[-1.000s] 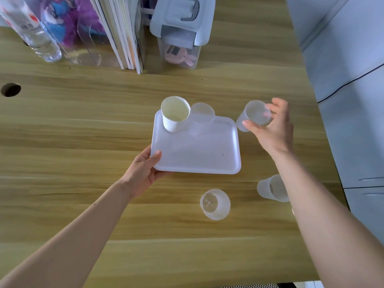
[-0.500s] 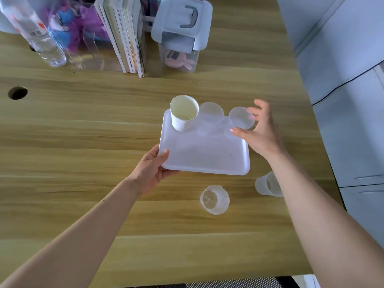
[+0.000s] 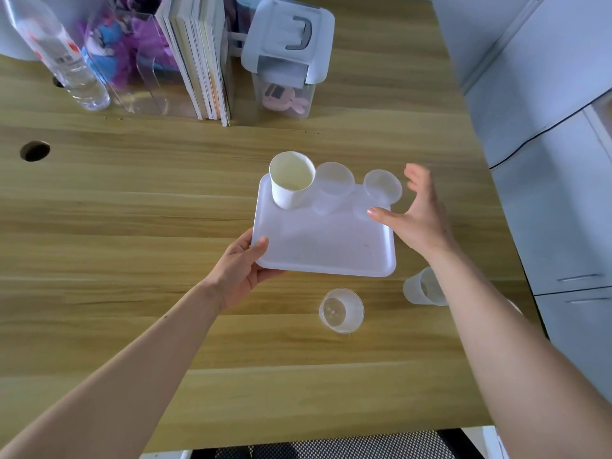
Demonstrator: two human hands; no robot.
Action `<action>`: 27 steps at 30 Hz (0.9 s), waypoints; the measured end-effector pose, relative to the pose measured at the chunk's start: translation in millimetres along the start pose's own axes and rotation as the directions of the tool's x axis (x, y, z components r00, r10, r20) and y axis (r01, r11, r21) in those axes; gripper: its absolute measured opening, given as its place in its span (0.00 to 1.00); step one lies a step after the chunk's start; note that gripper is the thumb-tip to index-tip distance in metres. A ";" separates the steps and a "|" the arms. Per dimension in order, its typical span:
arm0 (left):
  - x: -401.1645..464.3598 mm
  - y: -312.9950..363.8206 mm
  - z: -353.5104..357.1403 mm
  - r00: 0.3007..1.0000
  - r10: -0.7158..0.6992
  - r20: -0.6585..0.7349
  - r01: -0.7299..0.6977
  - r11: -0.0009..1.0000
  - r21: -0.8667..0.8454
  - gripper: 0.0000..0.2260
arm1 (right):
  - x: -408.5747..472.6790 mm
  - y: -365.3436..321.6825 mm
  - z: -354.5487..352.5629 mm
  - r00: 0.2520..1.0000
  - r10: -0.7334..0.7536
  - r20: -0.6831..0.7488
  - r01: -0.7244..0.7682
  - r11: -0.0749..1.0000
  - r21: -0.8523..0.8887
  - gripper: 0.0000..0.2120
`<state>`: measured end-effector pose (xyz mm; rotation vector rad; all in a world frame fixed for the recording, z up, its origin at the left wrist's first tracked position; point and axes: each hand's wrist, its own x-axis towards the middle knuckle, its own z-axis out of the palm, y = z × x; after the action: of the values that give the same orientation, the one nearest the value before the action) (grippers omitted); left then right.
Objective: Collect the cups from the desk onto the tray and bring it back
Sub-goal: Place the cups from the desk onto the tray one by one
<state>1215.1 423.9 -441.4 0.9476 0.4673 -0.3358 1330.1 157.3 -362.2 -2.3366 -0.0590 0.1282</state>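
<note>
A white tray (image 3: 324,250) lies on the wooden desk, and my left hand (image 3: 240,270) grips its near left corner. Along the tray's far edge stand a white paper cup (image 3: 290,183), a translucent cup (image 3: 332,187) and a smaller clear cup (image 3: 381,190). Just right of that clear cup, my right hand (image 3: 414,215) is spread with fingers apart, not touching it. On the desk in front of the tray stand a clear cup (image 3: 341,310) and a frosted cup (image 3: 422,288), the latter partly hidden by my right forearm.
At the back of the desk (image 3: 132,210) stand a water bottle (image 3: 63,54), a clear holder with books (image 3: 195,58) and a lidded plastic box (image 3: 284,61). A cable hole (image 3: 34,150) is at the left. Grey cabinets (image 3: 559,210) border the right edge.
My right hand carried the small clear cup from the desk onto the tray's far right corner and let go of it. My left hand kept hold of the tray.
</note>
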 end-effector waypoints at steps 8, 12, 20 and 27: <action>1.3 1.2 -8.7 1.000 0.016 -0.026 -0.017 1.000 -0.009 0.13 | -57.3 -3.3 8.9 0.995 -0.075 -0.066 0.074 0.997 -0.023 0.36; -0.1 -0.5 -10.0 1.000 0.024 -0.012 -0.024 1.000 -0.002 0.12 | -94.2 -0.9 20.4 0.999 -0.026 0.020 0.026 1.000 -0.014 0.35; -8.1 -14.1 -12.7 1.000 0.023 -0.007 -0.023 0.999 -0.029 0.11 | -144.5 11.5 48.3 0.955 0.095 0.281 -0.075 0.994 -0.080 0.47; -12.8 -18.0 -16.7 1.000 0.026 -0.002 -0.026 0.998 -0.050 0.12 | -151.7 17.0 60.6 0.959 0.124 0.255 -0.098 0.989 -0.112 0.43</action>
<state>1191.8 429.0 -455.5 0.9043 0.4628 -0.2988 1172.7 176.3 -405.0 -2.4080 -0.0662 0.5003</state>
